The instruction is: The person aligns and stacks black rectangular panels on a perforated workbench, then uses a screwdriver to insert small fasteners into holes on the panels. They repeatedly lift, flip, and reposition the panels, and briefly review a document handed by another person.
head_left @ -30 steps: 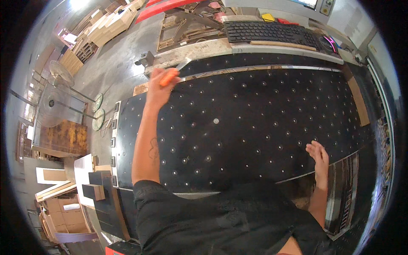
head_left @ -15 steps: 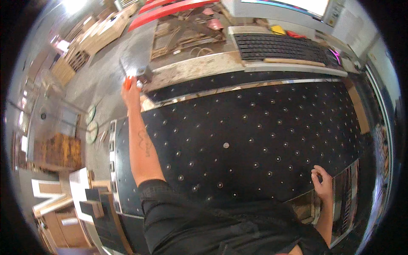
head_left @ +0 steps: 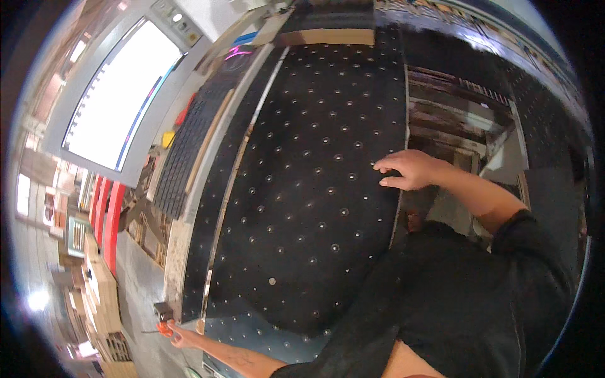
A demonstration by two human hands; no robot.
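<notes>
My left hand (head_left: 184, 337) reaches out past the end of a pale ledge. Its fingers are closed on a small orange object (head_left: 165, 329), from which a thin dark rod or cord sticks out; its exact kind is too small to make out. Right beside it, at the ledge's end, sits a small dark box-like block (head_left: 163, 311). My right hand (head_left: 409, 169) hovers over or rests on the right edge of a long black studded table (head_left: 296, 208), I cannot tell which. Its thumb and fingers are apart, with nothing between them.
Left of the table are a black keyboard (head_left: 192, 151) and a large lit screen (head_left: 123, 94). Red bars (head_left: 112, 227) and stacked boards (head_left: 101, 286) stand farther left. A brown strip (head_left: 328, 38) lies across the table's far end. Right of the table is an open gap with slatted parts (head_left: 447, 120).
My view has swung to the right, so the table now runs away from me. My right hand has come forward along the table edge. The left hand still grips the orange object.
</notes>
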